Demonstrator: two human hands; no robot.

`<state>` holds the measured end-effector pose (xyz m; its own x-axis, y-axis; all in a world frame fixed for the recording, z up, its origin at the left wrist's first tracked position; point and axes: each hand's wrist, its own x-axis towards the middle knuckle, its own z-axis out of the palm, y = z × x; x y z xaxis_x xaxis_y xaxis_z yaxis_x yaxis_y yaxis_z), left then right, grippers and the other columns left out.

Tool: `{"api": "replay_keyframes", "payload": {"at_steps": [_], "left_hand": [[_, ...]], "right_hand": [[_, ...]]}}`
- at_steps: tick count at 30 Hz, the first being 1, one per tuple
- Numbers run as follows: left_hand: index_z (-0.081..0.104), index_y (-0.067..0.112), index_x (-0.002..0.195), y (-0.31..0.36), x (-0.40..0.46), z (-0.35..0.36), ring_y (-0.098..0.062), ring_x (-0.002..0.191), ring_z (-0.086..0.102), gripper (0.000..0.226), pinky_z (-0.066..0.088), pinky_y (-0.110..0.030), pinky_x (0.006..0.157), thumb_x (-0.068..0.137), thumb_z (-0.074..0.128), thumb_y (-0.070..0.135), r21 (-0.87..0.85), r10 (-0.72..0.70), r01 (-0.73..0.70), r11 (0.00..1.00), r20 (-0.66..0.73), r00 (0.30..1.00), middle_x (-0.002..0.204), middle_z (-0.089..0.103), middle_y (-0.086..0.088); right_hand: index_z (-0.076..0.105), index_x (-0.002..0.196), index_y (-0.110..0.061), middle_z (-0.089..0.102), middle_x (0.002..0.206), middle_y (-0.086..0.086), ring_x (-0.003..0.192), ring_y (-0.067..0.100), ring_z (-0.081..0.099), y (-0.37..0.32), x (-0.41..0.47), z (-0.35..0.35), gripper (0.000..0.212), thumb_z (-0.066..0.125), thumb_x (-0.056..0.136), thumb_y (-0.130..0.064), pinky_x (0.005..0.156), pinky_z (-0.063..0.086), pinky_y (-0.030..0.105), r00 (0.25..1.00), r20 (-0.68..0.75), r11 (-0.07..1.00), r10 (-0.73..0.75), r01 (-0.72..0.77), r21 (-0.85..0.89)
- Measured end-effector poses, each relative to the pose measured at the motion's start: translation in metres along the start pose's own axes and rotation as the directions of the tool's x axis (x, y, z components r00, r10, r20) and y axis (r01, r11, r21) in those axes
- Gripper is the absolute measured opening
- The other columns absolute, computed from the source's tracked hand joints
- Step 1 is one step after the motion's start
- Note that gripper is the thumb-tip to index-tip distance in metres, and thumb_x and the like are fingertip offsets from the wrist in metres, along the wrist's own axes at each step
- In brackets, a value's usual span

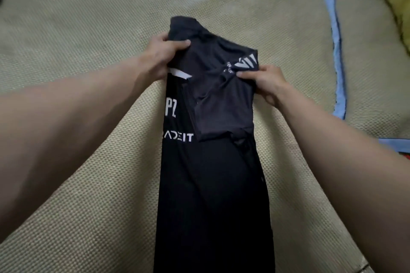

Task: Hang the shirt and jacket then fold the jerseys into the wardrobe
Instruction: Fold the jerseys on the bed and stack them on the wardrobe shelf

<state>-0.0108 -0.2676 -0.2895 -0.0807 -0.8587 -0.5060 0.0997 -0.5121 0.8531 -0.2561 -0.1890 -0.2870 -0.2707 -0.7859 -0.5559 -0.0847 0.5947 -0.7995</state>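
Both hands, left hand and right hand, grip a black jersey on a woven mat

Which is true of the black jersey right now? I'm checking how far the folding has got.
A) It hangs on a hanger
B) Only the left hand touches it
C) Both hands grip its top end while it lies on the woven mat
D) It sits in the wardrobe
C: the left hand and right hand each grip the top of the black jersey, lying lengthwise on the woven mat.
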Motion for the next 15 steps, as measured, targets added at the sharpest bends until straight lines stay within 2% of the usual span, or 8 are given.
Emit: {"api": "replay_keyframes", "payload": {"at_steps": [2,4,6,9,11,12,14,15], "left_hand": [[0.071,0.009,0.112,0.037,-0.010,-0.001,-0.018,0.088,0.077,0.030,0.061,-0.035,0.074,0.083,0.077,0.003,-0.024,0.107,-0.106,0.994,0.037,0.994,0.094,0.079,-0.002],[0.069,0.018,0.105,0.070,-0.034,-0.004,-0.013,0.098,0.075,0.028,0.060,-0.035,0.083,0.082,0.078,0.005,0.072,0.217,-0.226,0.972,0.111,0.970,0.101,0.078,0.003],[0.069,0.015,0.107,0.090,-0.068,-0.010,-0.012,0.105,0.073,0.028,0.059,-0.031,0.088,0.083,0.078,0.004,0.185,0.296,-0.339,0.923,0.226,0.928,0.110,0.075,0.002],[0.069,0.011,0.116,0.086,-0.128,-0.027,-0.009,0.107,0.070,0.038,0.055,-0.027,0.096,0.081,0.081,0.005,0.335,0.324,-0.466,0.819,0.399,0.858,0.114,0.073,0.001],[0.071,0.017,0.106,0.057,-0.172,-0.044,0.002,0.091,0.066,0.029,0.053,-0.019,0.088,0.080,0.083,0.014,0.444,0.322,-0.576,0.686,0.525,0.788,0.098,0.070,0.012],[0.070,0.018,0.100,0.034,-0.196,-0.053,0.002,0.084,0.063,0.023,0.052,-0.019,0.079,0.081,0.083,0.020,0.477,0.313,-0.652,0.589,0.609,0.729,0.092,0.067,0.013],[0.067,0.017,0.097,-0.021,-0.244,-0.067,-0.001,0.086,0.060,0.021,0.049,-0.023,0.075,0.086,0.079,0.030,0.490,0.199,-0.758,0.430,0.768,0.609,0.093,0.062,0.013],[0.065,0.021,0.100,-0.055,-0.265,-0.074,-0.004,0.090,0.060,0.021,0.047,-0.023,0.078,0.086,0.075,0.034,0.501,0.096,-0.799,0.331,0.825,0.557,0.098,0.061,0.013]], "right_hand": [[0.075,0.115,-0.004,0.078,0.104,0.009,0.092,0.019,0.075,-0.033,0.000,-0.001,0.039,0.082,0.076,0.000,0.085,0.061,0.032,0.993,-0.020,0.993,-0.114,0.115,0.032],[0.076,0.111,-0.007,0.079,0.103,0.007,0.096,0.018,0.076,-0.060,-0.010,-0.008,0.040,0.084,0.073,0.000,0.088,0.060,0.031,0.971,-0.030,0.971,-0.237,0.238,0.011],[0.077,0.106,-0.011,0.079,0.103,0.002,0.099,0.014,0.075,-0.075,-0.035,-0.014,0.040,0.087,0.069,-0.002,0.093,0.059,0.030,0.938,-0.007,0.936,-0.346,0.345,-0.066],[0.074,0.091,-0.017,0.075,0.085,-0.014,0.083,-0.004,0.070,-0.064,-0.090,-0.026,0.026,0.089,0.072,-0.006,0.079,0.055,0.015,0.887,0.087,0.856,-0.453,0.460,-0.237],[0.066,0.074,-0.022,0.065,0.065,-0.021,0.064,-0.009,0.060,-0.037,-0.133,-0.038,0.024,0.086,0.077,-0.010,0.064,0.045,0.007,0.840,0.156,0.766,-0.519,0.538,-0.351],[0.063,0.072,-0.021,0.063,0.063,-0.017,0.062,-0.007,0.056,-0.019,-0.153,-0.045,0.023,0.083,0.079,-0.014,0.062,0.040,0.008,0.804,0.204,0.691,-0.558,0.587,-0.422],[0.067,0.081,-0.016,0.066,0.076,-0.010,0.073,0.002,0.058,0.028,-0.186,-0.061,0.011,0.076,0.075,-0.019,0.068,0.041,0.021,0.774,0.319,0.572,-0.547,0.624,-0.532],[0.069,0.087,-0.019,0.067,0.085,-0.008,0.081,0.010,0.061,0.056,-0.201,-0.068,0.018,0.076,0.071,-0.016,0.074,0.043,0.025,0.780,0.387,0.514,-0.491,0.618,-0.595]]}}
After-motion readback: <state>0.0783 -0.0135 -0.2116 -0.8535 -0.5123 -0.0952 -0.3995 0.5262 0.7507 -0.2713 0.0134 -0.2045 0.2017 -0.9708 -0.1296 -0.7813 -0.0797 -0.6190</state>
